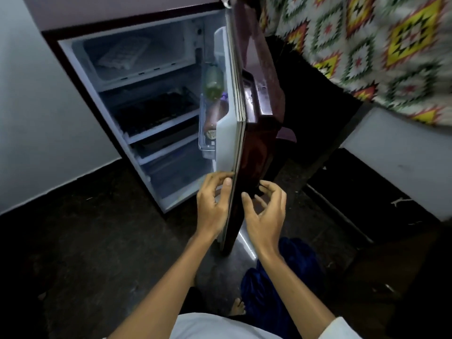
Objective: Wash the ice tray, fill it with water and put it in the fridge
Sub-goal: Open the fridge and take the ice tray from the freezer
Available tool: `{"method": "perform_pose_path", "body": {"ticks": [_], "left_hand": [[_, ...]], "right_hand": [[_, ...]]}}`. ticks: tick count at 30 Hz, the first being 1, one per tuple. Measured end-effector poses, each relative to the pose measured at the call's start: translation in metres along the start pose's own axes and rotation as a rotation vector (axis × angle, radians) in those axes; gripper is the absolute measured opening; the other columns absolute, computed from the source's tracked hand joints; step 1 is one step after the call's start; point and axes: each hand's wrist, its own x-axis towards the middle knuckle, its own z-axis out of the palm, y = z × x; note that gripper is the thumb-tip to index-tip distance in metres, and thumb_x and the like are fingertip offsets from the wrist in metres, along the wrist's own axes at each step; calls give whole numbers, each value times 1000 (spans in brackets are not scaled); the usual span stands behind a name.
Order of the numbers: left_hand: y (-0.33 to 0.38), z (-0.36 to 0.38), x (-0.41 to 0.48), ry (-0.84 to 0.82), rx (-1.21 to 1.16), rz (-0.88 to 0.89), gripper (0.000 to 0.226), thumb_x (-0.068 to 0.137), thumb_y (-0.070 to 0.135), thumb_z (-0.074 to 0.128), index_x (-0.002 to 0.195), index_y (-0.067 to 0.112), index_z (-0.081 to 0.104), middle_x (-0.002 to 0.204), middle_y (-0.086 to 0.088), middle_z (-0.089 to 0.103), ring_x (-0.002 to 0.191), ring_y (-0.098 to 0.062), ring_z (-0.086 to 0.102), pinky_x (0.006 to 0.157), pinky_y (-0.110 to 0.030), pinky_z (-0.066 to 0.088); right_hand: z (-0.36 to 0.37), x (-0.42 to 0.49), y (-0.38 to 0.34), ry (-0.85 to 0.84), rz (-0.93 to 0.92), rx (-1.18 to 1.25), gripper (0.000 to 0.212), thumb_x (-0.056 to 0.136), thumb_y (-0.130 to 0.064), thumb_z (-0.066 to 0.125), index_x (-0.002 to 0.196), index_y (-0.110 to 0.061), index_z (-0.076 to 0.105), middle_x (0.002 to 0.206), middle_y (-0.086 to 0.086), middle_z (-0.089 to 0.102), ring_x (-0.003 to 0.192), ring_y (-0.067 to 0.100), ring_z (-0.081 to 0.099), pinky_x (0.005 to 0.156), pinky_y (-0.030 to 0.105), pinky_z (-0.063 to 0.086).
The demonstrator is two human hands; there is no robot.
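Note:
A small dark red fridge point(73, 18) stands open in front of me. A white ice tray point(122, 53) lies in the top freezer compartment, seen hazily. The fridge door point(254, 148) sticks out toward me, edge on. My left hand point(212, 204) rests on the inner side of the door's lower edge, its thumb on the rim. My right hand point(265, 214) hovers on the outer side of the door with fingers spread and curled, holding nothing.
Door racks hold a green bottle point(214, 81) and a jar point(211, 123). Dark trays sit on the fridge shelves point(159, 129). A patterned cloth point(367, 52) hangs at the right over a white ledge point(396, 152). The floor point(85, 241) is dark stone. A blue garment point(276, 289) covers my leg.

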Motion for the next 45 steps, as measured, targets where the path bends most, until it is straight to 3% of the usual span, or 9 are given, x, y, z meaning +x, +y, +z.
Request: {"method": "perform_pose_path", "body": {"ticks": [5,10,15,18,22,27,34,38,45], "left_hand": [[5,31,6,-166,10,27,40,101,40,46,122,14,67,119,6,70,112,-5,64,90,-16,50],[7,73,22,-296,-74,-3,42,101,37,48,129,13,67,125,4,70,117,-1,63,99,-23,52],[9,111,41,-582,-151,-4,50,103,43,42,143,17,57,140,12,58,129,8,52,108,-18,43],[10,135,58,-753,-255,-124,66,99,57,36,153,19,44,155,10,46,142,3,41,118,-21,31],[12,171,81,-901,-232,-151,61,105,48,31,157,16,35,161,3,37,146,1,33,121,-20,25],[10,215,102,-1032,-25,22,53,111,35,32,159,13,27,166,-2,24,153,-9,21,124,-25,16],[3,284,120,-1028,132,154,61,108,38,32,161,10,21,170,-8,2,156,-13,2,118,-16,3],[5,308,127,-979,135,116,57,110,34,34,160,10,23,171,-6,2,156,-11,3,121,-19,6],[2,325,132,-876,159,127,55,109,35,33,159,11,29,169,-8,18,155,-15,16,124,-24,12]], "right_hand": [[-14,21,6,127,47,-16,51,89,-23,77,133,-17,52,132,-7,47,123,9,53,103,30,51],[-27,46,17,260,84,-77,63,90,-30,76,143,-15,46,139,-2,47,130,8,49,108,35,47],[-46,80,28,303,120,-168,72,92,-10,71,154,-12,36,153,-2,35,139,9,41,114,31,41],[-58,100,36,343,214,-132,77,87,1,71,154,-14,36,149,-4,34,137,13,43,114,37,43],[-75,126,47,276,277,-135,93,84,2,73,159,-19,23,161,1,27,146,17,34,117,40,39],[-102,167,65,195,278,-176,102,81,5,70,160,-20,13,166,3,19,151,20,26,120,47,33],[-142,221,87,101,217,-236,87,90,-11,62,160,-15,12,166,11,20,152,24,24,122,47,27],[-157,245,98,61,212,-223,92,83,-16,63,160,-15,13,166,10,19,152,23,23,122,47,27],[-164,271,113,46,213,-326,79,96,-13,61,160,-13,16,167,7,17,151,23,26,121,47,29]]}}
